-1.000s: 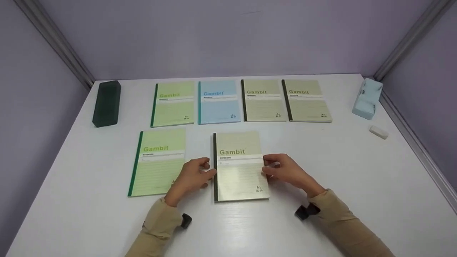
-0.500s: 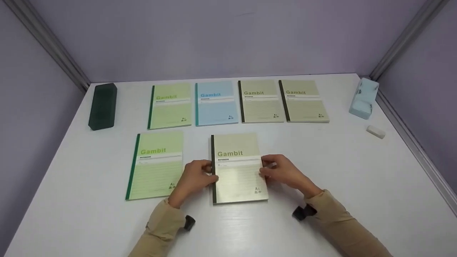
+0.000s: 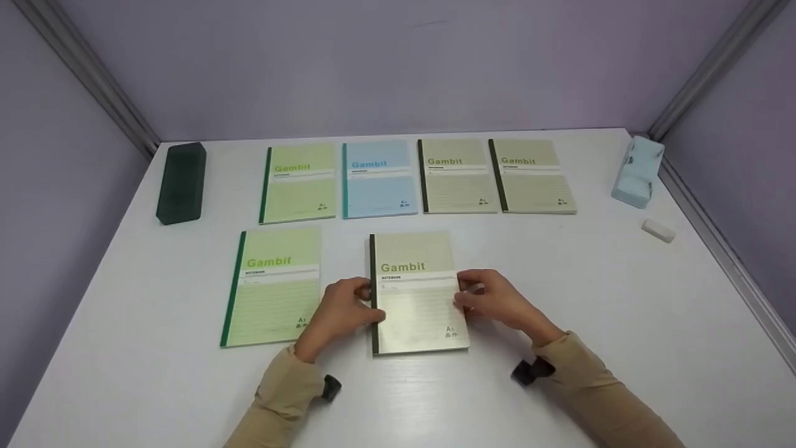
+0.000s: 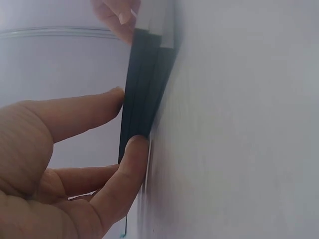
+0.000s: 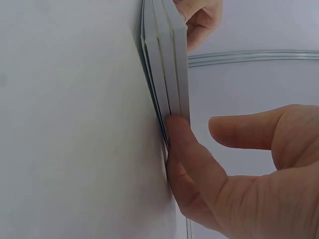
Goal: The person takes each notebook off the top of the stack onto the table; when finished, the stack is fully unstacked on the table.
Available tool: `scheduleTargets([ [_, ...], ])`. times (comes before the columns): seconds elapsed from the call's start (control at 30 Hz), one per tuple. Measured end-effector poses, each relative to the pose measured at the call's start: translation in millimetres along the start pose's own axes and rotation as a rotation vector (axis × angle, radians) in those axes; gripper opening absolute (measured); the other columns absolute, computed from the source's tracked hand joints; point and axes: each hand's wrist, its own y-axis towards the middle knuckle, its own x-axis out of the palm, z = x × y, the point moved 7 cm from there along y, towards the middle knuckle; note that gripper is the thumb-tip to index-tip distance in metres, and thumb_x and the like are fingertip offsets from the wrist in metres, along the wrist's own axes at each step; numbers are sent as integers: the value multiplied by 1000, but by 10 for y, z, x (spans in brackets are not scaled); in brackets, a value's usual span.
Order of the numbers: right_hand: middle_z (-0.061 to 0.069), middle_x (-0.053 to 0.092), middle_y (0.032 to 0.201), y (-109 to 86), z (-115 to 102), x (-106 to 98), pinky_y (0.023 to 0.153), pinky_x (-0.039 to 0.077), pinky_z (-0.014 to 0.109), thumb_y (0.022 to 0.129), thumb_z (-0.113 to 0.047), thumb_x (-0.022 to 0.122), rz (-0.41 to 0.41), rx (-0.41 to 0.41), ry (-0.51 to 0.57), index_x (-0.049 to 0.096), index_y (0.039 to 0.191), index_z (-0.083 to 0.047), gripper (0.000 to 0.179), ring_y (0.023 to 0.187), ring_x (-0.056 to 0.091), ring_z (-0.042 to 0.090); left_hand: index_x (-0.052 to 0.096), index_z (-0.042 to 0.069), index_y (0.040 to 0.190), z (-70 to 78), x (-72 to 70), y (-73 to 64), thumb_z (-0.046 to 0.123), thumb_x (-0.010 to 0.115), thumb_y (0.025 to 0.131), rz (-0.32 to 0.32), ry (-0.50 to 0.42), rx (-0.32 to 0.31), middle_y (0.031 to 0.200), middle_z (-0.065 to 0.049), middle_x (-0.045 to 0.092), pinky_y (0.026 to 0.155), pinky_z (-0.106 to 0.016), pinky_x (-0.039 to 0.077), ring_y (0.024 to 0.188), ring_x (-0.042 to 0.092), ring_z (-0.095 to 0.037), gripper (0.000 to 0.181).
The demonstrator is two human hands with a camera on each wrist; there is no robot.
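Observation:
A stack of notebooks (image 3: 415, 311) with a beige cover on top lies between my hands in the head view. My left hand (image 3: 342, 308) pinches its dark spine side, thumb on the cover and fingers against the spine. The left wrist view shows one fingertip at the lower edge of the dark spines (image 4: 142, 84). My right hand (image 3: 497, 302) is at the opposite side. In the right wrist view, its fingers touch the page edges (image 5: 169, 74) and reach low beside the stack, while the thumb stands apart from the cover. Several layers show there.
A green notebook (image 3: 272, 292) lies left of the stack. Behind are another green notebook (image 3: 300, 193), a blue notebook (image 3: 380, 190) and two beige notebooks (image 3: 459, 190) in a row. A dark green box (image 3: 181, 183), a light blue case (image 3: 638, 171) and a white eraser (image 3: 658, 230) lie outward.
My left thumb has moved from the spine's edge onto the cover. The right hand and the stack stay nearly in place, and the head view shifts slightly.

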Motion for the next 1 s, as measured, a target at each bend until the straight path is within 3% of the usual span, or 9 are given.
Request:
scheduleTargets([
  [0.13,19,57,108,-7,-4,4,71,56,35,90,-2,60,-4,10,11,49,133,8,45,85,64,22,65,-1,115,-3,-2,-7,12,80,70,8,17,-5,93,-6,66,71,-33,48,77,58,-16,49],
  [0.33,18,57,107,-6,6,2,71,56,35,90,-1,60,-8,14,18,49,132,9,44,84,64,21,46,-5,137,-34,8,-19,13,81,72,11,-7,-47,99,-11,64,78,-38,50,84,62,-20,76],
  [0.57,19,58,105,-5,-2,6,71,56,35,90,-2,60,-2,9,17,49,132,9,45,84,64,21,70,5,101,22,-1,-11,13,79,72,18,28,-11,87,-4,66,67,-31,45,74,54,-16,32],
  [0.87,17,58,104,60,-65,121,72,56,35,89,0,60,-20,-24,14,55,126,7,38,84,63,21,65,-2,111,-49,-106,-12,12,80,71,17,76,-81,92,-7,64,70,-33,48,81,55,-19,45],
  [1.0,16,58,103,99,-117,199,70,56,34,89,-1,60,-36,-47,-3,57,121,6,32,82,63,19,62,-4,112,-66,-171,-36,10,80,73,8,88,-114,93,-9,62,63,-31,48,76,55,-20,46],
])
